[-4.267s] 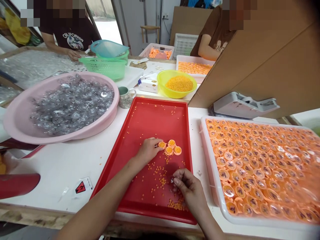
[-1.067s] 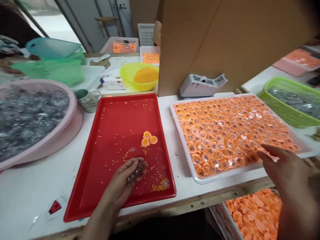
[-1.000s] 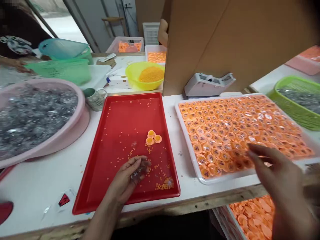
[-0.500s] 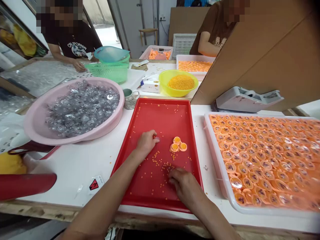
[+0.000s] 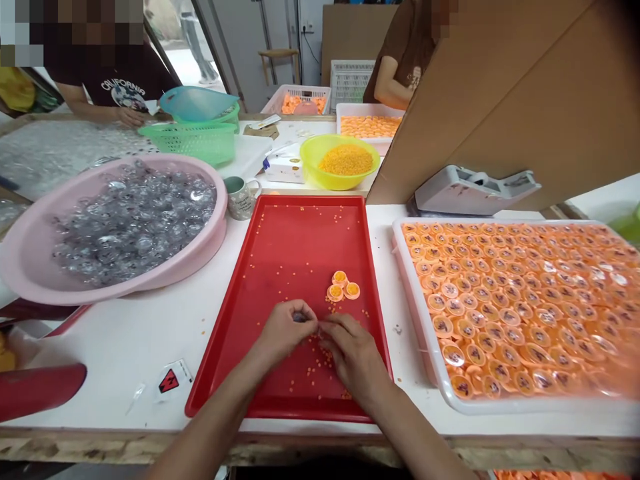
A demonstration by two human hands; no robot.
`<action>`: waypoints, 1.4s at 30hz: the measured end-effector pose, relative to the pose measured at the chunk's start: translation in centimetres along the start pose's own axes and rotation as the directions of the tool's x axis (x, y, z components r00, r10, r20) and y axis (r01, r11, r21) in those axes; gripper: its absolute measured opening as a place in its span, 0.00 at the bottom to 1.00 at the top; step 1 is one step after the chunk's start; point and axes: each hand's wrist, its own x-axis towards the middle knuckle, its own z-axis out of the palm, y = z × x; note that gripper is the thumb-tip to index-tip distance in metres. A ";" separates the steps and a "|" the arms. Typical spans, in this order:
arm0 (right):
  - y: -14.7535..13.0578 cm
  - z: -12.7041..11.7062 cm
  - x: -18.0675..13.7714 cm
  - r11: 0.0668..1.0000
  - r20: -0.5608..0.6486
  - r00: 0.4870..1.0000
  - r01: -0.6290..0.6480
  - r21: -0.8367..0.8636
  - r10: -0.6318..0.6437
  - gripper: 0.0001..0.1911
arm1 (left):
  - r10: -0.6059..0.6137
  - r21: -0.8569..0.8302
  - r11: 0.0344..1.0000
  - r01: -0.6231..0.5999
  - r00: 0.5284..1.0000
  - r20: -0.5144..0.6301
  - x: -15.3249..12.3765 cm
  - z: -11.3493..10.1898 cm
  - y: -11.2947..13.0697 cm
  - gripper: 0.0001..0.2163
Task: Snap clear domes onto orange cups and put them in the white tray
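Note:
My left hand (image 5: 286,332) is closed in a pinch over the red tray (image 5: 273,250). Between its thumb and fingers shows a small clear plastic piece with dark print (image 5: 300,317), partly hidden. My right hand (image 5: 356,353) meets it at the fingertips, its fingers pressed together; what they hold, if anything, is hidden. Just beyond the hands, three small orange cups (image 5: 352,290) filled with yellow bits sit close together. Loose orange-yellow beads (image 5: 314,373) lie scattered over the tray, several of them under and around my hands.
At left stands a pink basin (image 5: 30,277) full of clear plastic pieces, beside a mug (image 5: 241,200). A white tray (image 5: 425,353) packed with orange cups is at right. Behind are a yellow bowl (image 5: 313,163) of beads, a tape dispenser (image 5: 465,190), a cardboard sheet (image 5: 500,100) and two people.
My hands have come together over the tray: the left moved toward me, the right moved up from the beads to meet it. The view has shifted slightly.

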 end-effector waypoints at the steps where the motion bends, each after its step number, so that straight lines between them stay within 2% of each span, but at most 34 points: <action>1: 0.0 -0.2 -0.2 1.000 0.013 1.000 0.026 -0.017 -0.026 0.17 | -0.021 -0.026 0.999 0.022 0.999 0.032 -0.4 0.5 0.0 0.04; 3: 0.2 -0.6 -0.7 1.000 0.006 1.000 0.012 -0.021 -0.012 0.14 | -0.058 -0.061 0.996 0.064 0.994 0.097 -0.8 1.3 -0.1 0.06; 6: 0.8 -1.1 -1.6 0.988 -0.011 0.991 -0.128 0.084 0.130 0.11 | -0.051 -0.059 0.997 0.059 0.991 0.124 -0.2 1.8 0.0 0.07; 9: 1.5 -1.2 -2.3 0.914 0.008 0.951 -0.300 0.271 0.310 0.10 | 0.051 -0.005 0.999 -0.051 0.998 -0.043 1.8 2.2 0.2 0.07; 11: 1.8 -1.1 -2.6 0.828 0.034 0.906 -0.400 0.394 0.421 0.08 | 0.120 0.061 0.992 -0.112 0.982 -0.148 3.4 2.7 0.2 0.09; 14: 1.8 -1.3 -2.6 0.700 0.069 0.845 -0.482 0.527 0.530 0.06 | 0.190 0.166 0.973 -0.162 0.967 -0.172 5.3 3.8 -0.2 0.12; 16: 1.7 -1.5 -2.5 0.659 0.075 0.825 -0.499 0.562 0.560 0.06 | 0.232 0.226 0.955 -0.191 0.958 -0.170 5.9 4.6 -0.5 0.09; 19: 1.6 -1.7 -2.3 0.677 0.079 0.819 -0.520 0.521 0.568 0.08 | 0.275 0.301 0.930 -0.212 0.943 -0.188 5.8 5.0 -1.1 0.04; 22: 1.7 -1.7 -2.0 0.676 0.105 0.806 -0.553 0.488 0.583 0.10 | 0.292 0.346 0.914 -0.213 0.936 -0.195 4.6 4.6 -1.4 0.03; 25: 1.9 -1.8 -1.5 0.647 0.105 0.802 -0.545 0.533 0.589 0.06 | 0.281 0.343 0.916 -0.208 0.942 -0.181 2.7 4.0 -1.3 0.03; 29: 1.8 -2.0 -0.8 0.630 0.064 0.816 -0.491 0.602 0.574 0.05 | 0.240 0.279 0.942 -0.189 0.958 -0.160 0.0 4.1 -1.1 0.04; 34: 1.6 -2.0 -1.1 0.455 0.169 0.784 -0.505 0.733 0.598 0.10 | 0.173 -0.056 0.982 -0.180 0.979 -0.111 -1.9 5.0 -1.1 0.06; 37: 1.6 -2.1 -1.6 0.441 0.210 0.789 -0.518 0.733 0.578 0.11 | 0.106 -0.215 0.970 -0.116 0.993 -0.060 -2.3 5.1 -1.3 0.11; 42: 1.3 -2.3 -1.8 0.420 0.202 0.801 -0.488 0.765 0.563 0.09 | -0.030 -0.318 0.948 0.024 0.999 -0.014 -2.8 4.8 -1.7 0.18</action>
